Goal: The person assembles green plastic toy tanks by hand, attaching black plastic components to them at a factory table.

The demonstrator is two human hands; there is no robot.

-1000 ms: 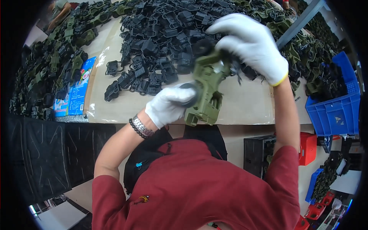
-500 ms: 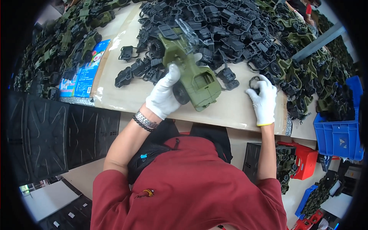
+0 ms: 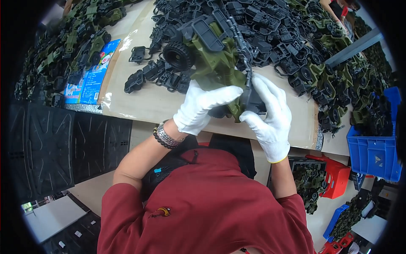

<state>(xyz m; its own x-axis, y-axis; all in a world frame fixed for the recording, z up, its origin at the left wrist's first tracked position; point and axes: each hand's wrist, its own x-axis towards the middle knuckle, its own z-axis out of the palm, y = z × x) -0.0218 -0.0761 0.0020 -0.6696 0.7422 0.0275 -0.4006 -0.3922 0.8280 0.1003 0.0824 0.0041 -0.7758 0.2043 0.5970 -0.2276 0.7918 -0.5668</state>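
Note:
A green toy military vehicle [image 3: 215, 63] with black wheels is tilted up above the table's front edge. My left hand [image 3: 201, 106], in a white glove, is closed around its lower body, with the thumb across the side facing me. My right hand [image 3: 272, 116], also gloved, curves against the vehicle's right side. Between its fingers and thumb shows a black plastic part [image 3: 256, 103], mostly hidden, touching the vehicle. A long black toy gun [image 3: 237, 38] runs along the vehicle's upper right, beside a black rectangular frame [image 3: 208, 34].
Black plastic parts [image 3: 270, 21] are heaped behind the vehicle, and several loose ones [image 3: 158, 74] lie left of it. Green toy vehicles pile up at left [image 3: 67, 46] and right [image 3: 334, 84]. A blue crate [image 3: 374, 156] and red stool [image 3: 336, 175] stand at right.
My right hand has moved left from the table onto the vehicle, bringing a small dark part. The vehicle has been turned and raised in my left hand.

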